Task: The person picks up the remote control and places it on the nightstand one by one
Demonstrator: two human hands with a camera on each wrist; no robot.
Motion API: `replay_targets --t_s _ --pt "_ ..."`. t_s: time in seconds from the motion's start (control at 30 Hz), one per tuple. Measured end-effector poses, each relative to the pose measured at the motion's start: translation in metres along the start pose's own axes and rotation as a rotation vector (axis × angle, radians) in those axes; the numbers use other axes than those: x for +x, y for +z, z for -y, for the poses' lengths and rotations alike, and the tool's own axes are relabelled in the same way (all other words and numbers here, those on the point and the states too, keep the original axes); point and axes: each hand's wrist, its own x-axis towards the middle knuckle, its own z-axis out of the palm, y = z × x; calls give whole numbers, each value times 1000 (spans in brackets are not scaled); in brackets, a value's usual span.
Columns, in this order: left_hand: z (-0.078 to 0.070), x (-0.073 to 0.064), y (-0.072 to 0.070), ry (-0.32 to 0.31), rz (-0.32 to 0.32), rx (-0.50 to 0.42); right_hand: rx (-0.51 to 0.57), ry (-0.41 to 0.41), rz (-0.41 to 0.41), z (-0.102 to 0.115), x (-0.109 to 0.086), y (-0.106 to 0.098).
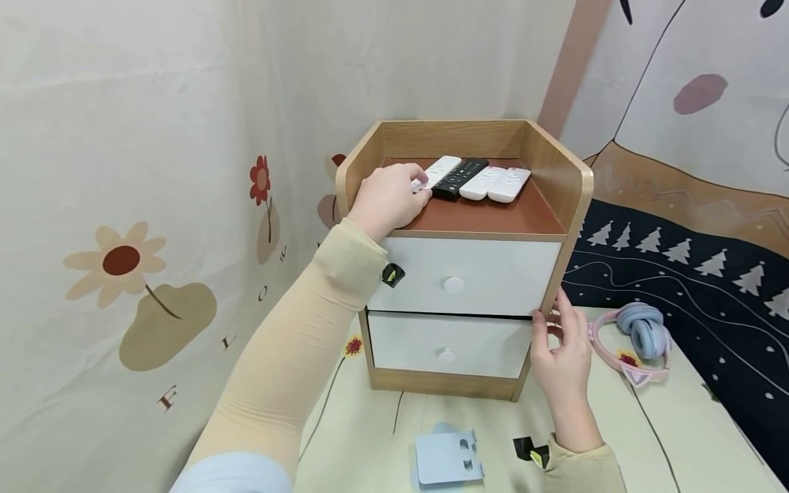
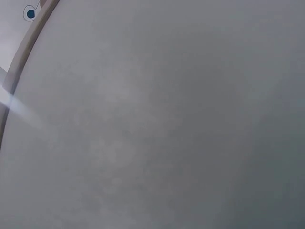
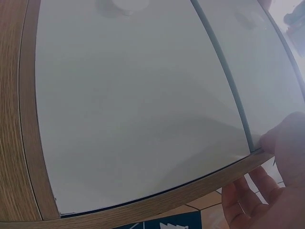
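A small wooden cabinet [image 1: 474,385] with two white drawers stands on the table. On its reddish-brown top tray, a long white remote control [image 1: 445,164] lies beside a black remote control [image 1: 461,179] and two shorter white remotes [image 1: 509,185]. My left hand [image 1: 391,197] reaches over the tray's left front edge, thumb and a finger around the near end of the long white remote. My right hand [image 1: 566,356] holds the cabinet's right side, thumb at the front edge near the drawer gap, fingers along the side panel. The left wrist view shows only a blurred pale surface.
Right of the cabinet lies a pink and blue headphone set [image 1: 647,339]. A light blue bent plate [image 1: 448,457] rests on the table in front. Patterned cloth [image 1: 296,82] hangs behind and to the left. The upper drawer [image 1: 468,274] has a round white knob.
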Motion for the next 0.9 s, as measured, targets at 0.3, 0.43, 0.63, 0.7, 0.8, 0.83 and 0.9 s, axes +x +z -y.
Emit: replay_targets --t_s 0.3,0.43,0.63,0.7,0.8,0.83,0.9 --pt "-5 -2 1 15 -43 21 -3 -6 -14 1 0 -4" --pt "-6 -7 2 9 -66 23 -7 -1 -18 1 -1 -5" --pt "-8 -28 4 18 -171 -15 -2 6 -8 2 -2 -6" --pt "-9 -38 7 32 -229 -47 -1 4 -6 3 -2 -6" --pt "-8 -53 17 110 -379 -85 -6 0 -19 6 -2 -7" --pt "-7 -58 21 153 -440 -94 -8 -6 -35 8 -1 -7" --pt "-3 -69 31 253 -569 -106 2 -36 -82 12 -1 -7"
